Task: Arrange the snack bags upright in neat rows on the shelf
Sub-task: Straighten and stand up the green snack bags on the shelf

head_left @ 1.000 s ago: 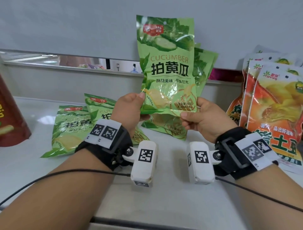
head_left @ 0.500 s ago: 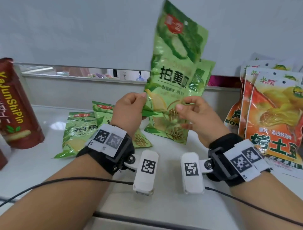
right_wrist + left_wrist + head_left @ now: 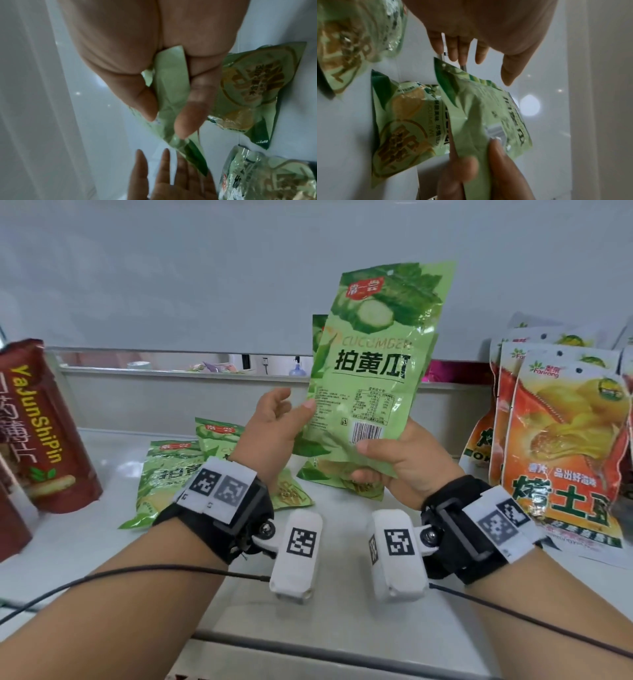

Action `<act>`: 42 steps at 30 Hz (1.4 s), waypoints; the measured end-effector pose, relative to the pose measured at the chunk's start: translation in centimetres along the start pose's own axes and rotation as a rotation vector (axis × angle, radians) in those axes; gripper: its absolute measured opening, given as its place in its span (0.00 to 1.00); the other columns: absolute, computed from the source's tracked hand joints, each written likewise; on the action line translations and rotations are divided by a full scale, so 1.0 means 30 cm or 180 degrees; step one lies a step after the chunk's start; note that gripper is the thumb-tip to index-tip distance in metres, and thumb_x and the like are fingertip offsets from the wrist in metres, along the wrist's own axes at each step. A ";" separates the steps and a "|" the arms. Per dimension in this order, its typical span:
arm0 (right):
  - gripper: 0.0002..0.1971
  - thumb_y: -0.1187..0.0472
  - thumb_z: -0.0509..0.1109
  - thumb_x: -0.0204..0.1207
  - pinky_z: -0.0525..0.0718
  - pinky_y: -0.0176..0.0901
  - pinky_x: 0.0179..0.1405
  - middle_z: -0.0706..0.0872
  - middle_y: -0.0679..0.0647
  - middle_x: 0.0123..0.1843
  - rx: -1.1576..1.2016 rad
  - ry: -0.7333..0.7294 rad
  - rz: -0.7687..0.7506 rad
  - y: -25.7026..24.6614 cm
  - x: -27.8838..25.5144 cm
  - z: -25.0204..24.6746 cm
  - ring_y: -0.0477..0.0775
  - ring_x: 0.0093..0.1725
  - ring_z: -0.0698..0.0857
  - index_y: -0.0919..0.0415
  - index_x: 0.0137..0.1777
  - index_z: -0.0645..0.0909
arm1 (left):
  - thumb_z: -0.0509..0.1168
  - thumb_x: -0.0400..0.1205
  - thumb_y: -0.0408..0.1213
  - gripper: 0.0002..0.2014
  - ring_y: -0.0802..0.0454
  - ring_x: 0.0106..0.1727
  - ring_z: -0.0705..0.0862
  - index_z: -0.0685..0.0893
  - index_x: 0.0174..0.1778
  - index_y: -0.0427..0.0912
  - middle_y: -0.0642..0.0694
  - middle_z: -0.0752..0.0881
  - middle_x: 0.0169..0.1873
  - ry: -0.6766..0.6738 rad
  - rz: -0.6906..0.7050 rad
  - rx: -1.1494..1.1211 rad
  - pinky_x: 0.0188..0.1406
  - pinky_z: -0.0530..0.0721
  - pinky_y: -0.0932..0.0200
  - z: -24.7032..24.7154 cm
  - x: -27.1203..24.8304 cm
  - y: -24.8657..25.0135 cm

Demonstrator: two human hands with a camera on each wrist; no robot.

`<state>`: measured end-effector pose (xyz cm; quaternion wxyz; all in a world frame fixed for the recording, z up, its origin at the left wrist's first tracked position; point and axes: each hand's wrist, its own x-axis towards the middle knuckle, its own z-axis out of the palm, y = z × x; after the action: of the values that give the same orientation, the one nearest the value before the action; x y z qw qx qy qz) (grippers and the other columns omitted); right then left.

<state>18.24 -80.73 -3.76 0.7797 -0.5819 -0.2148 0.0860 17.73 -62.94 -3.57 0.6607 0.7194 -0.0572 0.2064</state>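
A white shelf (image 3: 335, 546) under a pale wall carries flat green bags (image 3: 164, 474), brown bags left and orange bags (image 3: 561, 446) upright right. The right hand (image 3: 404, 463) pinches the cucumber bag (image 3: 373, 361) aloft; half a second ago its front showed, now its barcode back. The left hand (image 3: 270, 429) has let go, fingers spread.

Right hand (image 3: 404, 460) pinching, left hand (image 3: 270, 433) open-fingered.

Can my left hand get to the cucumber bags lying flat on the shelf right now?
Probably yes: the left hand is open, holding nothing, and the flat cucumber bags lie just beside it on the shelf, nothing between.
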 end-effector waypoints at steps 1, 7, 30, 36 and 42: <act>0.20 0.77 0.66 0.72 0.85 0.38 0.23 0.89 0.53 0.50 0.0080 -0.0018 0.0017 0.000 0.000 -0.004 0.55 0.39 0.90 0.57 0.59 0.79 | 0.68 0.79 0.49 0.25 0.58 0.54 0.82 0.73 0.72 0.48 0.52 0.82 0.58 -0.0140 -0.0197 -0.0008 0.57 0.76 0.58 -0.008 0.003 -0.009; 0.16 0.71 0.71 0.71 0.81 0.35 0.18 0.88 0.49 0.46 -0.0068 0.0222 0.0052 0.009 0.012 -0.016 0.45 0.35 0.89 0.55 0.57 0.77 | 0.67 0.80 0.31 0.08 0.58 0.36 0.89 0.83 0.51 0.49 0.53 0.91 0.39 -0.0417 -0.0450 -0.0500 0.24 0.82 0.67 -0.041 -0.014 -0.030; 0.10 0.71 0.69 0.74 0.88 0.39 0.39 0.91 0.48 0.41 -0.0402 0.0217 -0.0342 0.031 0.028 -0.020 0.47 0.41 0.90 0.57 0.51 0.81 | 0.65 0.79 0.27 0.09 0.46 0.41 0.91 0.86 0.50 0.44 0.43 0.92 0.41 -0.0386 -0.0407 -0.1233 0.36 0.89 0.51 -0.055 0.008 -0.019; 0.13 0.77 0.68 0.73 0.89 0.43 0.43 0.91 0.48 0.39 -0.0291 0.0473 -0.0542 0.014 0.029 -0.030 0.48 0.40 0.90 0.57 0.48 0.81 | 0.63 0.78 0.23 0.11 0.51 0.38 0.90 0.85 0.52 0.40 0.45 0.92 0.39 -0.0621 -0.0308 -0.1119 0.34 0.88 0.59 -0.034 -0.009 -0.001; 0.09 0.72 0.68 0.75 0.85 0.35 0.31 0.91 0.47 0.37 -0.0249 0.0396 -0.0597 0.008 0.021 -0.021 0.44 0.36 0.89 0.59 0.48 0.83 | 0.62 0.80 0.22 0.10 0.55 0.32 0.89 0.84 0.51 0.40 0.48 0.92 0.35 -0.0396 -0.0216 -0.1151 0.29 0.85 0.64 -0.025 0.001 0.032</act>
<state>19.09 -80.96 -4.00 0.7728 -0.5934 -0.2227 -0.0320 17.24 -62.31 -2.63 0.7810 0.6019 -0.1097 0.1255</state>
